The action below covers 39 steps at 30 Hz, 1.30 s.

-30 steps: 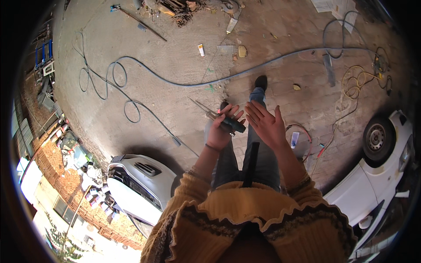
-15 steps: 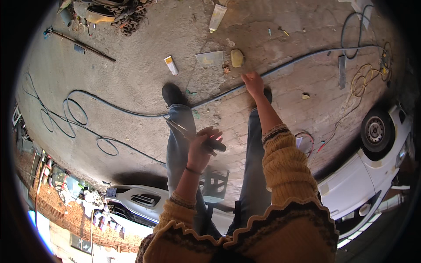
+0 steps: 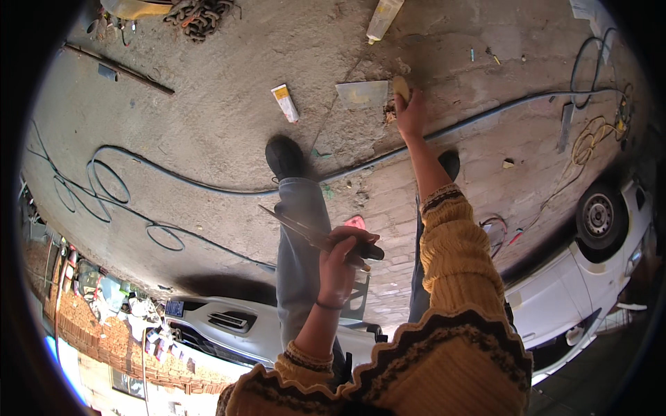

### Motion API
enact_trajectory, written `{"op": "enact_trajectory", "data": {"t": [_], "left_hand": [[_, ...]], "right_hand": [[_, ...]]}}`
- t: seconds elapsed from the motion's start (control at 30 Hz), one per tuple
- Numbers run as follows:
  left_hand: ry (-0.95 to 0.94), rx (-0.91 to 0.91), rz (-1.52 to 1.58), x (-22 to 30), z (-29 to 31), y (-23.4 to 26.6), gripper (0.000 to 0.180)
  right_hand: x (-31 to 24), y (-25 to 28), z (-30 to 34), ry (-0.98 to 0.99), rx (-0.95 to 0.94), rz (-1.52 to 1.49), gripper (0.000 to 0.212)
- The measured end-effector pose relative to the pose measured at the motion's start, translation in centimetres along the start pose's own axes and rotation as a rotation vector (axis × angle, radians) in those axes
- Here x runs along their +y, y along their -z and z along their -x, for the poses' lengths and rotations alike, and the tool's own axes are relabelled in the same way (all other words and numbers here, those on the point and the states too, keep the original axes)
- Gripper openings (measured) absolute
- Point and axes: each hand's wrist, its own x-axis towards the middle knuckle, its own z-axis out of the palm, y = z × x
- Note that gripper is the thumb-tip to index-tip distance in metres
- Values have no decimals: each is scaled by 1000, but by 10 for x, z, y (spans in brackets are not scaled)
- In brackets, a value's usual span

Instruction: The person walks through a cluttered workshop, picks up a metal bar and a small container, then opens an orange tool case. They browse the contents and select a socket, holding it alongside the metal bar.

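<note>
My right hand (image 3: pixel 411 116) reaches to the floor ahead, its fingers closed around a yellowish-tan rounded block (image 3: pixel 401 86), which is tipped partly on edge. Beside it lie a translucent flat sheet (image 3: pixel 363 94) and a small brown crumpled scrap (image 3: pixel 390 114). Nearer to me, my left hand (image 3: pixel 338 262) is wrapped round the dark handle of a long, thin-bladed metal tool (image 3: pixel 298 227). Its blade points up and left over my left trouser leg; I cannot tell if it is a knife or shears. A pinkish-red thing (image 3: pixel 355 222) shows just beyond that hand.
A grey hose (image 3: pixel 472 119) crosses the rough floor, looping at left and right. A white-and-yellow tube (image 3: pixel 285 104) and another tube (image 3: pixel 383 21) lie ahead. A rusty chain (image 3: pixel 198 19) is at far left. White cars (image 3: pixel 555 291) stand to the right and behind.
My right hand has moved forward from near the hose and taken hold of the tan block, tilting it. My left hand keeps the bladed tool, now slightly lower and further right in view.
</note>
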Motion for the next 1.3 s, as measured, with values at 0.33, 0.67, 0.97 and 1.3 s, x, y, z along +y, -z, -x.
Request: {"op": "enact_trajectory", "data": {"t": [0.33, 0.67, 0.97, 1.3], "left_hand": [[69, -91, 52, -10, 1, -6, 16], [-40, 123, 59, -11, 1, -1, 14], [-315, 373, 55, -8, 2, 9, 10], [-240, 372, -3, 1, -2, 11, 13]], "right_hand": [[-52, -17, -8, 564, -207, 335, 31], [-63, -6, 17, 196, -566, 189, 32], [-191, -111, 72, 112, -376, -87, 29], [-166, -58, 8, 78, -107, -355, 29]]}}
